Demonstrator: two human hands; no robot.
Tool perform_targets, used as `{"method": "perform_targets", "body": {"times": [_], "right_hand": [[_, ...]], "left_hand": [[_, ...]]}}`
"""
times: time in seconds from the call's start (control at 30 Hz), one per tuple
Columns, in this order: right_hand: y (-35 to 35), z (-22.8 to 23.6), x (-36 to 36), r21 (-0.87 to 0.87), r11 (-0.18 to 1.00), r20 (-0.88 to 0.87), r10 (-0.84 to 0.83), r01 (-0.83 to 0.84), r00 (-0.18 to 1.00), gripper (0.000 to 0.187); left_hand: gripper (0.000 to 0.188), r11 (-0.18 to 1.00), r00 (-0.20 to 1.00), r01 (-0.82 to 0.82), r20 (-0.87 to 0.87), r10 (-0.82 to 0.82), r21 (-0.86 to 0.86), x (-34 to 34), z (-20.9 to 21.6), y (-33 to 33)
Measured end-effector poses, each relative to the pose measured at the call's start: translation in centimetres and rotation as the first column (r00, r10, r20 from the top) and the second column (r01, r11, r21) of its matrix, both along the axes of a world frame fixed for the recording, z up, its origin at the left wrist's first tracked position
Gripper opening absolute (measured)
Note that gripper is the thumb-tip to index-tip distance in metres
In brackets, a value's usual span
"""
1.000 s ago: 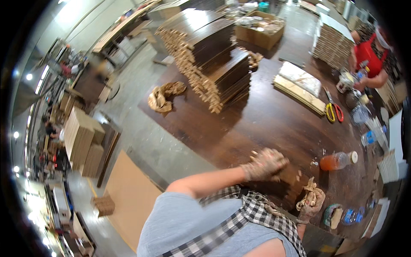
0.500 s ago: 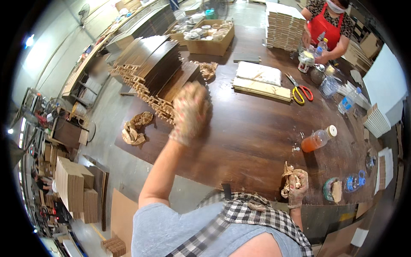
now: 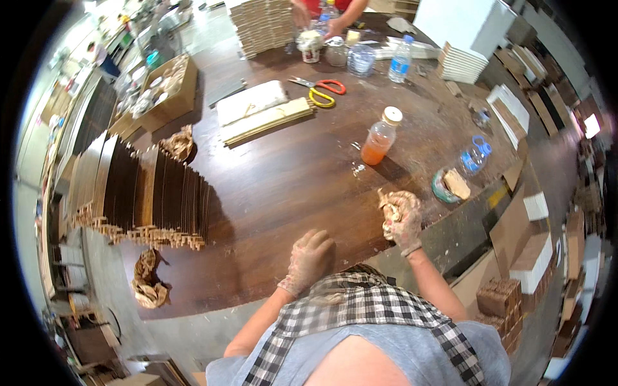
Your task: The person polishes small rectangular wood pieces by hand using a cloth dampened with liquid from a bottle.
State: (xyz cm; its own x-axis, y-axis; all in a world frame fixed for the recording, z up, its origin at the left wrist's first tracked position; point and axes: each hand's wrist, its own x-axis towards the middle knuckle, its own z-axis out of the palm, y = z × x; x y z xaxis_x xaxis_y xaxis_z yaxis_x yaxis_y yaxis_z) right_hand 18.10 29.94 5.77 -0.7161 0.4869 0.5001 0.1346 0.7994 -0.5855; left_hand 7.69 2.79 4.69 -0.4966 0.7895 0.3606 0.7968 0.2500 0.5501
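Observation:
My right hand (image 3: 405,224), in a stained light glove, is closed around a wad of crumpled brown paper (image 3: 388,210) near the table's front edge. My left hand (image 3: 310,258), gloved too, is over the front of the dark brown table (image 3: 270,193), close to my checked apron. Motion blurs its fingers, and I see nothing held in it. A row of dark wood-look boards (image 3: 170,193) with notched, pale ends stands on the left of the table. Further crumpled brown paper (image 3: 149,283) lies in front of the boards.
A bottle of orange liquid (image 3: 380,138) stands beyond my right hand. A cut-open container (image 3: 447,185) and a water bottle (image 3: 475,157) are to its right. Scissors (image 3: 322,90) lie beside pale strips (image 3: 270,119). An open carton (image 3: 164,103) sits far left. Opposite, a co-worker's hands (image 3: 335,26) handle bottles.
My left hand has come away from the boards, back toward my body. The view has swung to the right. My right hand still grips the crumpled paper.

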Motion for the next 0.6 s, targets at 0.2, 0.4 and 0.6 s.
{"method": "perform_targets", "body": {"times": [0.2,0.4,0.6], "right_hand": [[3.1,-0.1,0.4,0.363,0.926,0.253,-0.205,0.103,0.945,0.055],[3.5,-2.8,2.8,0.412,0.900,0.407,-0.041,-0.143,0.913,0.031],[6.7,-5.8,3.5,0.311,0.914,0.302,0.166,-0.261,0.939,0.026]], "left_hand": [[0.051,0.998,0.954,-0.019,0.299,0.035,-0.057,-2.3,-0.6,4.1],[0.072,0.948,0.787,-0.296,0.592,0.172,0.119,-7.1,-3.1,16.6],[0.063,0.952,0.855,-0.290,0.472,0.213,0.095,-10.7,-4.6,26.9]]}}
